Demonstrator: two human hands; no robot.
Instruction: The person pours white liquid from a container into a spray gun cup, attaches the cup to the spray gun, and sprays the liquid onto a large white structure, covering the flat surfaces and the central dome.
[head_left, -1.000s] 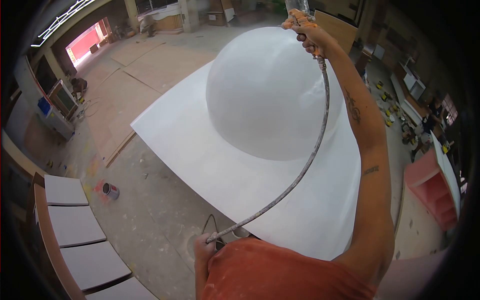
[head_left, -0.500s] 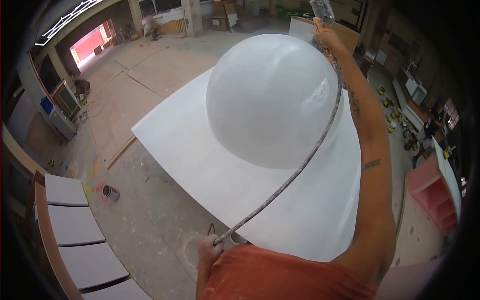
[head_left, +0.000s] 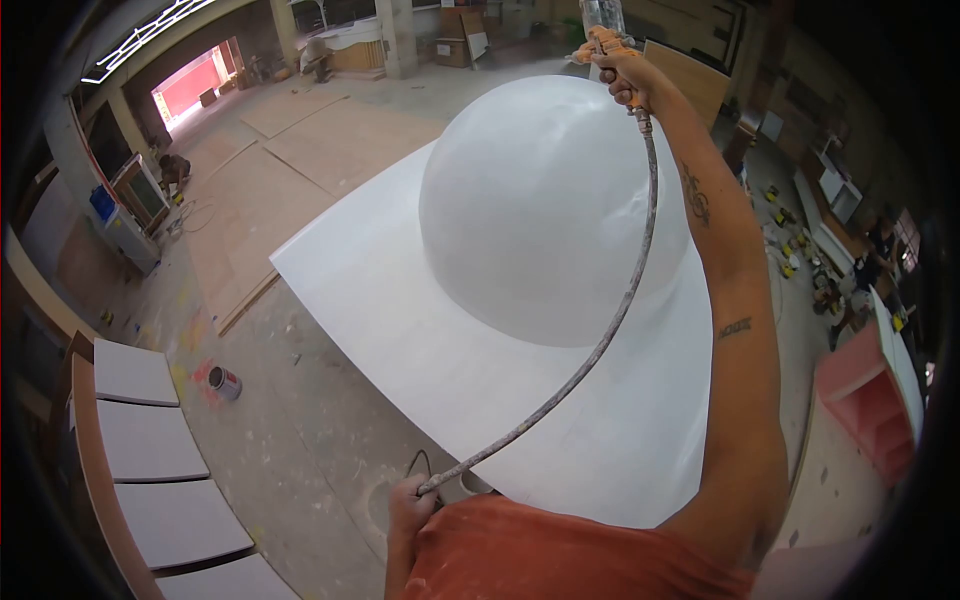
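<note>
Orange-bodied spray gun (head_left: pixel 608 44), clear cup (head_left: pixel 602 14) on top and cut off by the upper edge of view. Right hand (head_left: pixel 632 82) closed around its grip, fingers wrapped, arm raised high and stretched forward. Gun sits by the far right rim of the white dome (head_left: pixel 545 215), nozzle end toward the left, faint haze beyond it. Whether gun and dome touch, cannot tell.

Left hand (head_left: pixel 410 503) low, near the orange shirt (head_left: pixel 560 550) — closed in a fist on the grey, speckled hose (head_left: pixel 598 352). Hose runs from that fist in a long curve up to the base of the gun, passing in front of dome and base.

Dome: smooth, rounded, pale sheen on its upper right side. It rises from a broad white base (head_left: pixel 400 310) with a corner pointing left.

Surroundings: open paint can (head_left: pixel 225 383) on the stained concrete floor (head_left: pixel 300 440), left of the base. Row of pale panels (head_left: pixel 152 440) at lower left. Flat wooden sheets (head_left: pixel 255 200) on the floor beyond — a crouched person (head_left: pixel 174 172) near their left side. Pink shelf unit (head_left: pixel 868 395) on the right.
</note>
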